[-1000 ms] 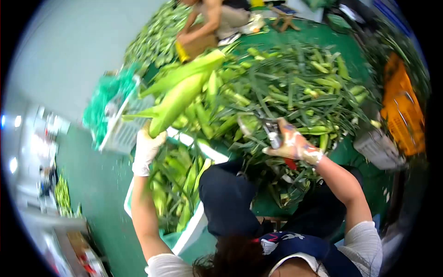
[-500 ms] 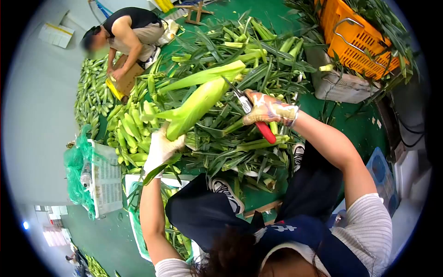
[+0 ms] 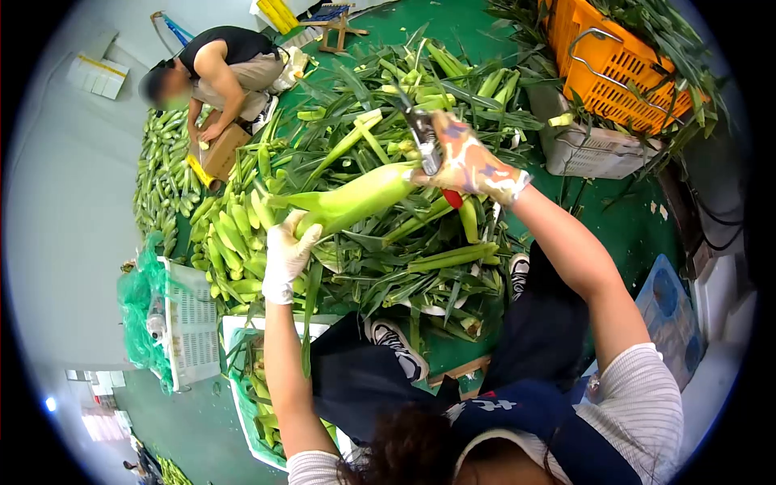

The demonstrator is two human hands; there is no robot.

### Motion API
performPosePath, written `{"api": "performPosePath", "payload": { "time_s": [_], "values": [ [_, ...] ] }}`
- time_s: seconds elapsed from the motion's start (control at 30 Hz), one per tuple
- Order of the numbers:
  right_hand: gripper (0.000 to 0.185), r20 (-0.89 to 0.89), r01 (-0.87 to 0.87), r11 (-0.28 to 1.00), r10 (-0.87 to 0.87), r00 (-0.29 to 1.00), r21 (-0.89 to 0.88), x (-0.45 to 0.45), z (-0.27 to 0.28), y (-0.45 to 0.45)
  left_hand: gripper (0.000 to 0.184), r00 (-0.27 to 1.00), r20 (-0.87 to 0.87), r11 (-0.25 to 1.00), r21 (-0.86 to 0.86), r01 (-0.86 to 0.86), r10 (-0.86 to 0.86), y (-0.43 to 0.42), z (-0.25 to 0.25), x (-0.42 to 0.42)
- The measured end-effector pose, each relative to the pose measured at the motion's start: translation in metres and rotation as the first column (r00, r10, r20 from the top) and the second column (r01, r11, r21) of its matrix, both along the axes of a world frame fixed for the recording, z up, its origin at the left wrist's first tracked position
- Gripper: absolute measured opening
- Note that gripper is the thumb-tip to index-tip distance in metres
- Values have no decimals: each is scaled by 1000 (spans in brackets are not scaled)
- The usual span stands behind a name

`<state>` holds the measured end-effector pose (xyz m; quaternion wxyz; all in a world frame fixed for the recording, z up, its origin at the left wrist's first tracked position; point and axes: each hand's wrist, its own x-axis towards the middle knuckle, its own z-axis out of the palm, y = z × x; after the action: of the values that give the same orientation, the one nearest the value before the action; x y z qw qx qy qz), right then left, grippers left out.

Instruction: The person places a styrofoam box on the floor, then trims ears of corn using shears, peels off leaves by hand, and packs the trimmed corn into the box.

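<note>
A green ear of corn in its husk (image 3: pixel 360 198) lies nearly level in front of me. My left hand (image 3: pixel 286 255), in a white glove, is closed around its left end, with a long leaf hanging below. My right hand (image 3: pixel 470 158), in a patterned glove, grips pruning shears (image 3: pixel 426 139) with a red handle, their blades pointing up and away. Fingers of that hand meet the ear's right end; whether they pinch the husk is hard to make out. Beneath both hands spreads a pile of stripped leaves and husks (image 3: pixel 388 89).
Husked ears (image 3: pixel 234 230) are heaped at left. Near my left knee stands a white box (image 3: pixel 234 327) holding ears, beside a white crate (image 3: pixel 192 323) with green netting. An orange crate (image 3: pixel 618 69) sits on a grey one at right. Another person (image 3: pixel 222 69) crouches over a cardboard box (image 3: pixel 222 158).
The ear has tipped from steeply slanted to nearly level. My right hand has moved left and up onto its end. A strip of husk that stood off the ear now lies on the pile.
</note>
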<state>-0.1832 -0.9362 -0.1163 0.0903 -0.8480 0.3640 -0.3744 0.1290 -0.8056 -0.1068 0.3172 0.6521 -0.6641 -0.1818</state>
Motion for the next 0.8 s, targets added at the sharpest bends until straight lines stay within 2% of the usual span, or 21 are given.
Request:
{"api": "performPosePath", "payload": {
  "time_s": [0.03,0.07,0.13,0.17,0.2,0.27,0.3,0.33,0.4,0.43,0.47,0.5,0.53,0.57,0.6,0.67,0.73,0.8],
  "values": [
    [70,53,-157,877,150,987,454,-4,17,1,41,999,2,994,-95,46,-46,-5,-1,-6],
    [63,179,-284,805,222,958,520,-2,-1,-9,41,999,4,994,-99,52,-51,-8,0,-10],
    [54,322,-337,695,159,933,635,3,-11,-7,34,988,-151,996,-90,1,-15,-13,8,-21],
    [47,489,-376,632,-5,872,678,13,-9,2,30,974,-222,995,-73,-63,45,-14,10,-28],
    [44,699,-518,522,-239,674,678,28,-18,5,31,972,-197,984,-101,-147,125,-14,-5,-27],
    [41,685,-441,527,-504,526,726,30,-17,-7,29,951,-256,968,-136,-212,172,-8,-30,-40],
    [42,707,-573,441,-580,405,691,20,-14,-6,29,937,-315,947,-228,-226,148,-8,-43,-46],
    [43,725,-699,393,-638,261,597,24,-18,-12,30,911,-371,935,-225,-275,179,-6,-35,-60],
    [46,524,-530,184,-592,612,828,0,-25,-9,29,889,-383,889,-273,-368,251,-9,-29,-60],
    [44,279,-146,250,-663,695,957,8,-14,-1,28,846,-408,867,-210,-453,343,-6,-25,-57],
    [42,510,-221,544,-466,722,810,21,-29,-5,28,866,-322,811,-332,-482,382,-7,-29,-51],
    [40,597,-342,526,-453,662,779,28,-44,-3,28,876,-293,795,-377,-475,384,-6,-33,-48],
    [38,672,-456,504,-438,597,733,40,-27,8,29,880,-271,774,-420,-473,391,-6,-36,-48],
    [34,743,-658,347,-361,564,668,51,-22,5,30,887,-282,790,-409,-456,366,-5,-30,-54],
    [32,623,-545,303,-406,668,782,57,-21,8,32,845,-365,817,-285,-502,391,0,-26,-64],
    [27,615,-443,434,-449,648,784,63,-14,17,30,925,-126,833,-404,-378,358,1,-36,-68],
    [26,807,-684,430,-339,483,589,62,-33,4,28,947,-142,841,-434,-322,289,2,-41,-70],
    [16,866,-846,300,-390,314,442,60,-49,1,25,947,-136,854,-410,-320,290,1,-49,-61]
  ]
}}
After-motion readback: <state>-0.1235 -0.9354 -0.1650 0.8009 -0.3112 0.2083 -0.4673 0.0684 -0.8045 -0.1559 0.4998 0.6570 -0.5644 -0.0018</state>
